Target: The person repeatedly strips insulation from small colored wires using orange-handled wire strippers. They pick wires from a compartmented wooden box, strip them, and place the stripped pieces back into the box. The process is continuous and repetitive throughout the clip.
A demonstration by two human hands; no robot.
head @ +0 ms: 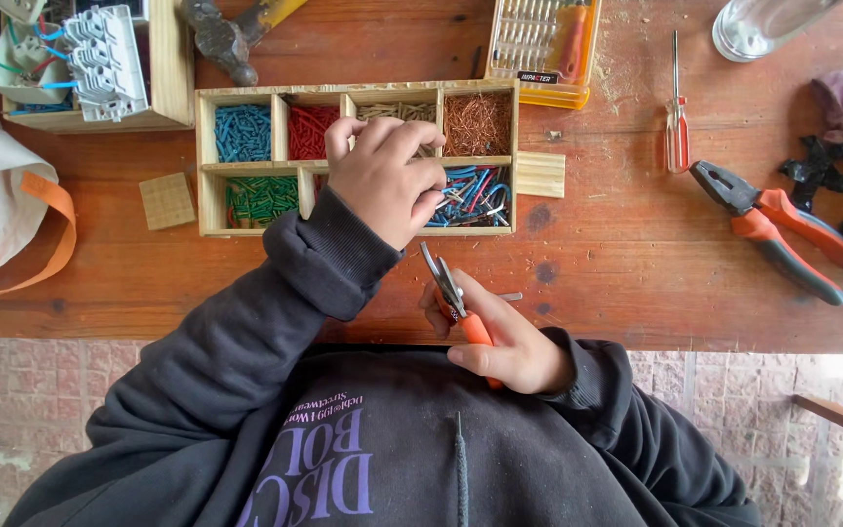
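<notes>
My left hand point(382, 181) reaches into a wooden compartment tray point(358, 90) on the table. Its fingertips are pinched on the mixed coloured wire pieces point(478, 195) in the lower right compartment. My right hand point(504, 346) stays near the table's front edge, close to my chest. It grips small orange-handled cutters point(451, 288) with the metal jaws pointing up toward the tray. Other compartments hold blue pieces point(243, 132), red pieces point(312, 132), green pieces point(260, 198), beige pieces point(397, 110) and copper strands point(477, 124).
Orange-handled pliers point(778, 229) and a red screwdriver point(676, 117) lie at the right. A yellow bit case point(543, 49), a hammer point(226, 39) and a glass jar point(758, 24) sit at the back. A wooden box with white parts point(100, 63), a wood block point(167, 200) and a bag point(2, 210) are left.
</notes>
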